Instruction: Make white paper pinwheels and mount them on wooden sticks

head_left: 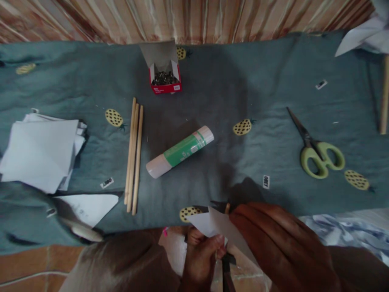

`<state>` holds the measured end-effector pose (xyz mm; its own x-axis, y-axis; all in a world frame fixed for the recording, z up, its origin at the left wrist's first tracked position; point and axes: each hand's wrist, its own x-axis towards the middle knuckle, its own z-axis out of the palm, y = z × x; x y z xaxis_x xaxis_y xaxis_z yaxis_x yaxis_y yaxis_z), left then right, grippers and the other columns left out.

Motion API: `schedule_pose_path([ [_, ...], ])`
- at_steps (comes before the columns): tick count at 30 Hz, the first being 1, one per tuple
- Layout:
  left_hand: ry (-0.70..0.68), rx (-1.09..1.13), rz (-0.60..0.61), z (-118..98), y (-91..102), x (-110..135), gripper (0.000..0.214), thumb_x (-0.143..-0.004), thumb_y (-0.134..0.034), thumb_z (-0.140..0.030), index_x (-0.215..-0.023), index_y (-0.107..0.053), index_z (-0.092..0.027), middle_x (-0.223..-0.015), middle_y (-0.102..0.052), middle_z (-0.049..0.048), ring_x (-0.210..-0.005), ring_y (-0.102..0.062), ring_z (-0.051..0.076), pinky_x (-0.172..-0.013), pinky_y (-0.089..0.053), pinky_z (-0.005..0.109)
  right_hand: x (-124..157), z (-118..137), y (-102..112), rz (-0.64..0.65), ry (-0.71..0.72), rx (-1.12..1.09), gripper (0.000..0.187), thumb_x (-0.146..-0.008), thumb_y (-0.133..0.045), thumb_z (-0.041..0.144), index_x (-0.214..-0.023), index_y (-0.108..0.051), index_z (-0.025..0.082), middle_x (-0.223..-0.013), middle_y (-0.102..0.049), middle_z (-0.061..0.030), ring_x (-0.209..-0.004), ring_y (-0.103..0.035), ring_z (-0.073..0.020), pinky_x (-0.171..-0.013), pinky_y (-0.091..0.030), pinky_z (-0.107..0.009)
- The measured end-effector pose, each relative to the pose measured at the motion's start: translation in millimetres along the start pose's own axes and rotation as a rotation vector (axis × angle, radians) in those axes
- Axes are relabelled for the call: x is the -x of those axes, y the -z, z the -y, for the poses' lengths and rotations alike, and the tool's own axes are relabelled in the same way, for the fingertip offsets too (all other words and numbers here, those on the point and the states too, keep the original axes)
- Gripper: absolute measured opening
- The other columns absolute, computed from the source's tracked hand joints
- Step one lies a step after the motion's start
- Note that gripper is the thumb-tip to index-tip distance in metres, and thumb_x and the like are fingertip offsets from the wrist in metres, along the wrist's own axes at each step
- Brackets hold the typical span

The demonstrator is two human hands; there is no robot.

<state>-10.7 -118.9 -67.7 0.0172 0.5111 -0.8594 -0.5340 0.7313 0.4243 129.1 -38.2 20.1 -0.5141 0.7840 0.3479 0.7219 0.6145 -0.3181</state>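
Near the bottom edge, my left hand [202,257] pinches a folded piece of white paper [209,223] between thumb and fingers. My right hand [285,243] reaches over from the right, its long fingers held together and their tips at the paper's right part; its thumb is hidden. The tip of a wooden stick [227,208] pokes up behind the paper. Below the left thumb is a dark tool [226,269], largely covered, whose kind I cannot make out. Above the hands lies a glue stick [182,151] with a green label.
Several wooden sticks [133,158] lie left of centre, near stacked paper squares [42,150]. An open red box [166,87] holds small metal pins. Green-handled scissors [316,156] rest on the right. Folded paper [364,36] and a stick [384,95] are at the far right.
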Motion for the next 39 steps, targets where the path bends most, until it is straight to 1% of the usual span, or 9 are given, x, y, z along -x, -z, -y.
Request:
schedule_pose_path([
  [6,0.006,0.124,0.100,0.8,-0.6,-0.5,0.022,-0.057,-0.080,-0.034,-0.059,-0.068,-0.016,-0.050,-0.056,0.0001,-0.047,-0.048,0.011,-0.049,-0.039,0.025,0.1,-1.6,1.0,0.012,-0.013,-0.008,0.021,-0.094,-0.044,0.014,-0.102,-0.063,0.011,-0.090,-0.075,-0.0098,-0.091,-0.069,-0.0194,-0.080,-0.056,-0.032],
  [15,0.025,0.142,0.076,-2.5,-3.9,0.2,0.021,-0.053,-0.082,-0.032,-0.068,-0.073,-0.019,-0.064,-0.068,0.0038,-0.060,-0.061,0.019,-0.061,-0.049,0.032,8.9,0.2,-6.6,-0.033,-0.053,-0.045,0.021,-0.092,-0.046,0.014,-0.103,-0.065,0.013,-0.095,-0.074,-0.0105,-0.095,-0.068,-0.0203,-0.083,-0.057,-0.034],
  [19,0.036,0.148,0.081,-3.3,-5.5,-0.3,0.018,-0.054,-0.081,-0.031,-0.062,-0.071,-0.019,-0.058,-0.065,0.0027,-0.055,-0.056,0.016,-0.057,-0.046,0.030,2.8,-2.6,-0.2,0.018,-0.037,-0.071,0.023,-0.091,-0.045,0.011,-0.105,-0.063,0.012,-0.094,-0.075,-0.0110,-0.093,-0.069,-0.0207,-0.081,-0.058,-0.034],
  [22,0.034,0.155,0.075,-5.0,-6.7,-0.7,0.019,-0.053,-0.081,-0.030,-0.064,-0.072,-0.018,-0.058,-0.064,0.0019,-0.053,-0.053,0.013,-0.055,-0.043,0.027,-1.5,-3.6,3.9,0.070,-0.029,-0.103,0.023,-0.090,-0.048,0.010,-0.107,-0.063,0.009,-0.097,-0.074,-0.0125,-0.095,-0.068,-0.0216,-0.083,-0.058,-0.034],
  [27,0.028,0.153,0.095,-12.3,-9.4,1.7,0.023,-0.051,-0.082,-0.033,-0.058,-0.068,-0.016,-0.045,-0.050,-0.0032,-0.043,-0.037,0.006,-0.045,-0.030,0.021,-2.4,-3.4,2.2,0.054,-0.077,-0.172,0.025,-0.087,-0.050,0.006,-0.109,-0.062,0.009,-0.098,-0.074,-0.0120,-0.096,-0.067,-0.0206,-0.083,-0.057,-0.032],
  [30,0.009,0.106,0.093,-14.7,-9.6,3.2,0.028,-0.053,-0.083,-0.039,-0.062,-0.070,-0.015,-0.050,-0.052,-0.0015,-0.046,-0.039,0.007,-0.046,-0.032,0.021,-2.7,-4.8,-1.2,0.035,-0.112,-0.212,0.024,-0.088,-0.049,0.007,-0.108,-0.062,0.014,-0.097,-0.074,-0.0089,-0.091,-0.068,-0.0188,-0.079,-0.057,-0.030],
  [33,-0.008,0.085,0.128,-14.1,-9.1,3.6,0.028,-0.058,-0.081,-0.043,-0.061,-0.071,-0.016,-0.049,-0.051,-0.0010,-0.046,-0.039,0.008,-0.047,-0.033,0.023,-7.8,-5.2,-1.9,0.054,-0.231,-0.293,0.020,-0.088,-0.050,0.008,-0.098,-0.064,0.019,-0.090,-0.073,-0.0055,-0.084,-0.068,-0.0166,-0.071,-0.056,-0.026],
  [35,-0.008,0.092,0.140,-14.7,-10.1,4.4,0.029,-0.061,-0.081,-0.044,-0.058,-0.070,-0.017,-0.047,-0.050,-0.0012,-0.046,-0.038,0.008,-0.048,-0.034,0.023,-14.0,-4.6,0.4,0.124,-0.367,-0.376,0.016,-0.089,-0.051,0.013,-0.089,-0.065,0.021,-0.082,-0.072,-0.0027,-0.076,-0.068,-0.0149,-0.063,-0.054,-0.023],
  [39,0.005,0.136,0.094,-22.8,-16.1,9.0,0.032,-0.054,-0.085,-0.045,-0.061,-0.072,-0.016,-0.047,-0.054,-0.0015,-0.045,-0.041,0.006,-0.046,-0.032,0.021,-27.6,-4.6,8.4,0.249,-0.539,-0.448,0.015,-0.089,-0.054,0.022,-0.082,-0.067,0.023,-0.077,-0.071,0.0006,-0.068,-0.067,-0.0129,-0.058,-0.049,-0.021],
])
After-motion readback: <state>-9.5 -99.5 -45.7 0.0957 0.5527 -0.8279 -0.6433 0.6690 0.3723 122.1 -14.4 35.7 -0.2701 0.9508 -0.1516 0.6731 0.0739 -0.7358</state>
